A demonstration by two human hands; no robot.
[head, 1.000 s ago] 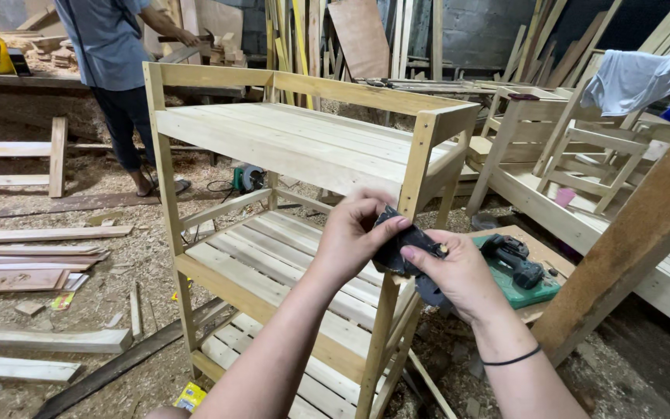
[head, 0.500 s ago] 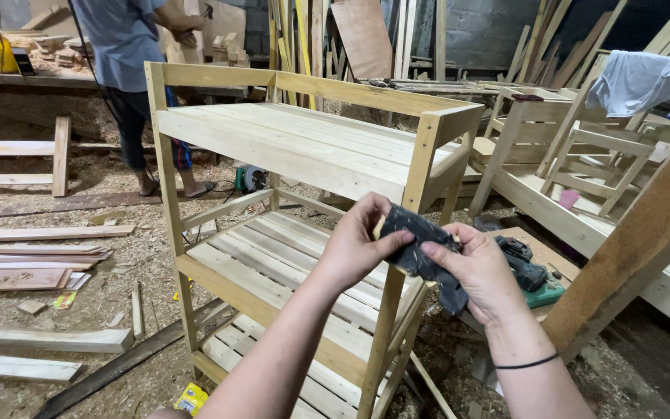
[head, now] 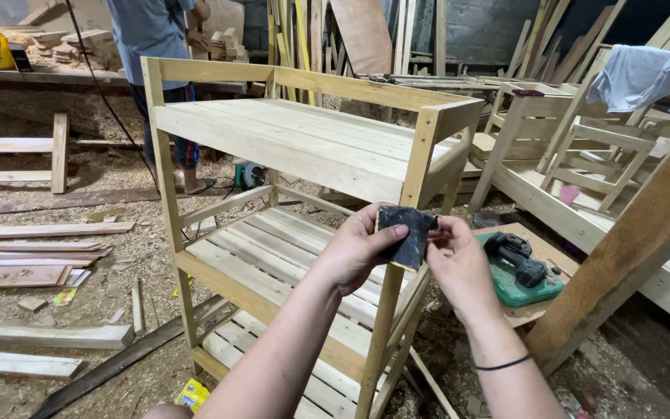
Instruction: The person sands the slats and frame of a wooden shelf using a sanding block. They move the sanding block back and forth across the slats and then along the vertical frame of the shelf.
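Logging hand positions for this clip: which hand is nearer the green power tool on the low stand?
Right. The right hand, pinching the dark sandpaper piece, sits just left of the green power tool. The left hand holds the sandpaper's other side, farther left.

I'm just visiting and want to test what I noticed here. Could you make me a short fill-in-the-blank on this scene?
1. Both hands hold a dark sheet of ____ in front of the shelf.
2. The shelf is made of ____.
3. The green tool lies to the ____ of the right hand.
4. The left hand has its ____ on top of the sheet.

Missing words: sandpaper; wood; right; thumb
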